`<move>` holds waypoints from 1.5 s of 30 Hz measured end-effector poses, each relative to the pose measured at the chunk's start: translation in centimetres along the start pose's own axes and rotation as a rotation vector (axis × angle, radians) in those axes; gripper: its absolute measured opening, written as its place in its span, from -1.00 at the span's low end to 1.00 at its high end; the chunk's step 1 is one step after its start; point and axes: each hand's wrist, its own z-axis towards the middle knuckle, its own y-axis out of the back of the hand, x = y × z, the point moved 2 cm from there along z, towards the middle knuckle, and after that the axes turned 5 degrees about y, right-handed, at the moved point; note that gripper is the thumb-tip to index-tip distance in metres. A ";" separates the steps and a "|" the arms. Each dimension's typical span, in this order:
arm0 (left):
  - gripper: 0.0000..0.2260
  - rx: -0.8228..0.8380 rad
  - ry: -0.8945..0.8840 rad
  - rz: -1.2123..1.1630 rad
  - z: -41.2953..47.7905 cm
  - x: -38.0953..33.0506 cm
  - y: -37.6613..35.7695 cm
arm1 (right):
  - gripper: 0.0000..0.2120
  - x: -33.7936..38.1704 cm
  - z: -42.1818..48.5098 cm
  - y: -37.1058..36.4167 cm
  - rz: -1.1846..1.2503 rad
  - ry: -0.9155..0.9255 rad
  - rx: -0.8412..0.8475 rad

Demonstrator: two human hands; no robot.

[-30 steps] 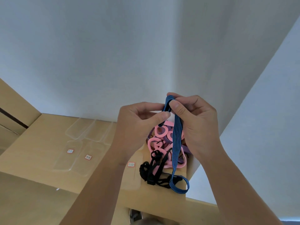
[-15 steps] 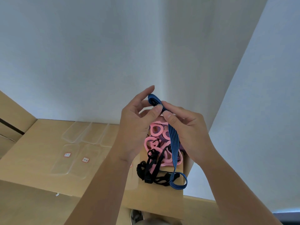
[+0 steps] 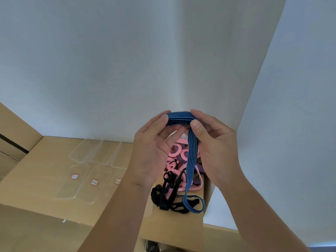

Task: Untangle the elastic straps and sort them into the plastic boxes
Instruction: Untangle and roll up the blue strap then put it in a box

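Note:
A blue striped elastic strap (image 3: 190, 157) is held up above the pile. My left hand (image 3: 154, 151) pinches one end of its top stretch, and my right hand (image 3: 212, 148) pinches the other end. The rest of the strap hangs down to a loop near the box edge. Below lies a tangle of pink straps (image 3: 174, 162), purple straps (image 3: 199, 167) and black straps (image 3: 169, 193) on the cardboard box (image 3: 45, 160). Several clear plastic boxes (image 3: 81, 179) with small red-edged labels sit to the left of the pile.
A white wall corner (image 3: 181, 70) rises right behind the cardboard box. Another cardboard box (image 3: 12, 131) stands at the far left. The box top drops off at its right edge (image 3: 209, 188) beside the pile.
My hands have drawn apart, pulling the top of the blue strap out flat between them. Before, both pinched it close together at one point. The camera tilted slightly.

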 end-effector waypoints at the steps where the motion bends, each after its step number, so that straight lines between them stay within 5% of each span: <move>1: -0.81 0.007 -0.003 0.021 -0.2 0.2 0.1 | -0.80 0.0 0.1 0.0 0.028 -0.004 0.002; 11: -0.83 -0.123 -0.195 1.015 -0.9 -2.1 0.1 | -0.89 0.4 1.6 -0.5 0.043 -0.030 0.026; 17: -0.65 -0.050 -0.203 0.838 -0.2 -2.7 -1.3 | -0.88 1.2 2.2 -0.6 -0.057 0.003 0.021; 28: -0.64 -0.085 -0.243 0.580 0.5 -2.0 -1.4 | -0.74 1.2 1.6 -0.6 -0.289 0.050 0.184; 37: -0.76 -0.119 -0.278 0.510 -0.2 -2.8 -0.8 | -0.74 0.8 1.8 -0.4 -0.175 0.020 0.044; 45: -0.80 0.133 -0.020 0.574 -1.3 -2.7 0.0 | -0.94 0.4 1.5 0.1 -0.023 -0.081 0.017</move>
